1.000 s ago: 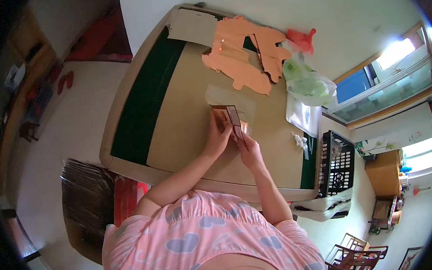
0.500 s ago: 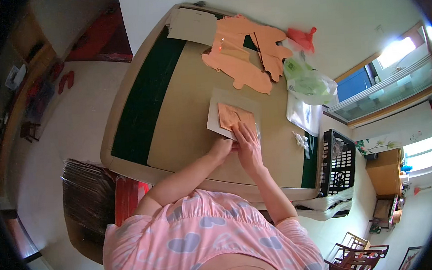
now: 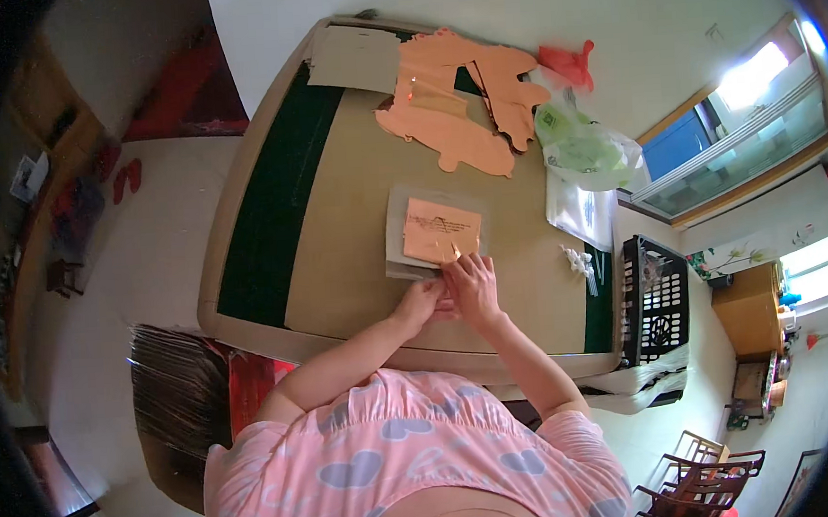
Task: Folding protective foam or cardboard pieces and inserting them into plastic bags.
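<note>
A folded copper-pink foil sheet (image 3: pixel 442 221) with dark print on it lies over a grey card (image 3: pixel 397 259). Clear plastic, apparently a bag, surrounds the two. At the packet's near edge, my left hand (image 3: pixel 420 302) is closed with its fingertips pinched on the edge; the exact grip is partly hidden. Beside it, my right hand (image 3: pixel 474 287) has its bent fingers over the near right corner of the packet, closed on the plastic edge. Larger copper-pink cut-out foil shapes (image 3: pixel 464 142) lie farther away on the table.
Grey cardboard sheets (image 3: pixel 356 58) lie at the far left of the table (image 3: pixel 338 263). On the right are a green-white plastic bag (image 3: pixel 583 149), clear plastic sleeves (image 3: pixel 582 212) and small white pieces (image 3: pixel 578 262). A black crate (image 3: pixel 656 291) stands at the right edge, brown stacked sheets (image 3: pixel 180 382) at near left.
The foil sheet now lies flatter, its printed side showing. My right hand has drawn back toward the packet's near edge, and my left hand has also shifted nearer to me.
</note>
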